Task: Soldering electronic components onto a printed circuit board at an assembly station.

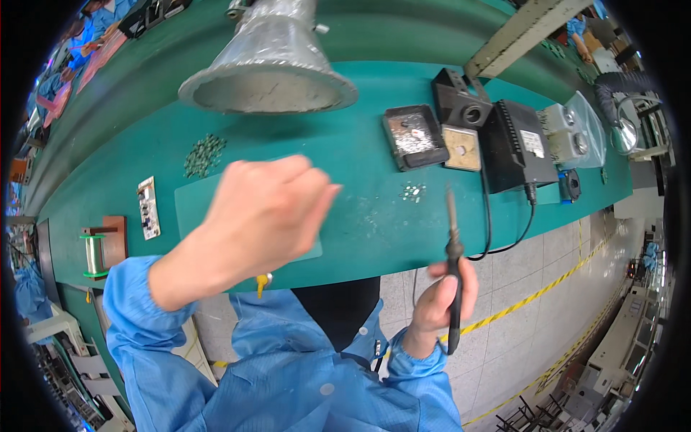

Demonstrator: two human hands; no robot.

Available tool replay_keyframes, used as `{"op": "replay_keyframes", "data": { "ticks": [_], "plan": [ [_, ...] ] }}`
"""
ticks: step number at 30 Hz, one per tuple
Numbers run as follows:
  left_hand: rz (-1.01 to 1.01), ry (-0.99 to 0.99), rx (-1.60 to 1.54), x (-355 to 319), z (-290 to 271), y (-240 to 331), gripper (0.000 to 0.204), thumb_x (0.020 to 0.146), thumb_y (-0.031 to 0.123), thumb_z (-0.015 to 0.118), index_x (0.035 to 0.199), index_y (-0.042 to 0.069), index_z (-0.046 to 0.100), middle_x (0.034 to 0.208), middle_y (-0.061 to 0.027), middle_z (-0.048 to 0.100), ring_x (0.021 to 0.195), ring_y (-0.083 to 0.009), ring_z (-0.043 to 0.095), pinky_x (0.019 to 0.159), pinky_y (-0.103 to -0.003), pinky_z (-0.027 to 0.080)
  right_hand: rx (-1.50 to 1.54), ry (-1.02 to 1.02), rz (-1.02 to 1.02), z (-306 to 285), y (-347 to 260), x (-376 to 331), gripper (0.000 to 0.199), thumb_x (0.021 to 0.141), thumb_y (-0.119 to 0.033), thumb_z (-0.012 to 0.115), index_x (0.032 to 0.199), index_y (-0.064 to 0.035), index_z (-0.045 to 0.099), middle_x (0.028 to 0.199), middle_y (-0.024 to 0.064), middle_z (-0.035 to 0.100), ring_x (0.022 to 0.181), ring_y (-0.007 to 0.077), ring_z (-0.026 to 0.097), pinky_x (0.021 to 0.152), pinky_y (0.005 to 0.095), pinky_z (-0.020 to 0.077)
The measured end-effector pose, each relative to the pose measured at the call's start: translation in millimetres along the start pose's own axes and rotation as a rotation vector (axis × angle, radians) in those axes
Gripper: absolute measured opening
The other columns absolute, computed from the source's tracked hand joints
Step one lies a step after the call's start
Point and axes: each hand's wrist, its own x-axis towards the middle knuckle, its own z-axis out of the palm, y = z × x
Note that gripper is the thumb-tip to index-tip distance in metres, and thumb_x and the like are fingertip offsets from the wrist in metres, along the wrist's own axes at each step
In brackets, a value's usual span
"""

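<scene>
My left hand (259,209) is raised over the green work surface, fingers curled closed; whatever they pinch, if anything, is hidden behind the knuckles. Under it lies a thin translucent sheet (198,205). In my right hand (434,302), at the table's front edge, is a soldering iron (454,248) with its dark handle gripped and its tip pointing away from me. Just left of the tip, small shiny pieces (413,191) are scattered on the table. Beyond my left hand sits a heap of small green parts (205,155). Farther left is a narrow pale circuit board (148,208).
A metal fume hood (266,83) hangs over the far side. To the right stand a black tray (415,137), an iron holder (461,104) with a sponge (462,147), and a black power unit (515,147) with cables. A solder wire spool (94,255) stands far left.
</scene>
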Motion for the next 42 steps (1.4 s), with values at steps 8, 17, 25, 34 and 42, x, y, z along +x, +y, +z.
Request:
{"op": "replay_keyframes", "data": {
  "ticks": [8, 17, 25, 34, 42],
  "plan": [
    [-0.045, -0.056, 0.039, -92, -15, -65, 0.046, 0.065, -0.009, 0.061, 0.110, 0.001, 0.064, 0.120, -0.0154, 0.060, 0.109, -0.0353, 0.056, 0.090, -0.043, 0.049, -0.493, -0.454, -0.123, 25, 21, 55, 0.045, 0.097, -0.017, 0.056, 0.136, 0.0049, 0.048, 0.119, 0.0204, 0.064, 0.115, 0.0292, 0.058, 0.096, 0.0377, 0.0452],
    [0.104, -0.194, 0.067, -93, 12, -67, 0.052, 0.063, -0.004, 0.065, 0.114, 0.006, 0.065, 0.134, -0.0142, 0.055, 0.127, -0.0339, 0.048, 0.106, -0.052, 0.039, -0.237, -0.299, -0.030, 49, 2, 10, 0.055, 0.101, -0.032, 0.050, 0.138, 0.0085, 0.042, 0.117, 0.0280, 0.063, 0.112, 0.0331, 0.062, 0.099, 0.0425, 0.0449],
    [0.126, -0.324, 0.126, -83, 4, -71, 0.047, 0.065, 0.000, 0.067, 0.112, 0.007, 0.067, 0.118, -0.0124, 0.060, 0.122, -0.0311, 0.051, 0.109, -0.052, 0.036, -0.289, -0.278, -0.051, 55, 3, 6, 0.053, 0.102, -0.033, 0.046, 0.138, 0.0059, 0.044, 0.116, 0.0245, 0.066, 0.108, 0.0286, 0.062, 0.099, 0.0428, 0.0451],
    [-0.212, -0.339, -1.009, -90, -12, -84, 0.054, 0.086, 0.017, 0.070, 0.134, -0.003, 0.054, 0.115, -0.0197, 0.067, 0.099, -0.0246, 0.068, 0.084, -0.035, 0.053, -0.176, -0.287, -0.039, 51, 9, 4, 0.052, 0.101, -0.030, 0.047, 0.138, 0.0071, 0.044, 0.116, 0.0242, 0.065, 0.111, 0.0299, 0.062, 0.099, 0.0425, 0.0454],
    [-0.261, -0.497, -1.884, -100, 6, -78, 0.053, 0.102, 0.027, 0.051, 0.139, -0.010, 0.044, 0.127, -0.0245, 0.060, 0.105, -0.0256, 0.066, 0.093, -0.037, 0.052, -0.125, -0.270, -0.083, 47, 11, 8, 0.047, 0.099, -0.023, 0.054, 0.131, 0.0108, 0.050, 0.113, 0.0265, 0.062, 0.100, 0.0334, 0.067, 0.088, 0.0401, 0.0510]
  ]
}}
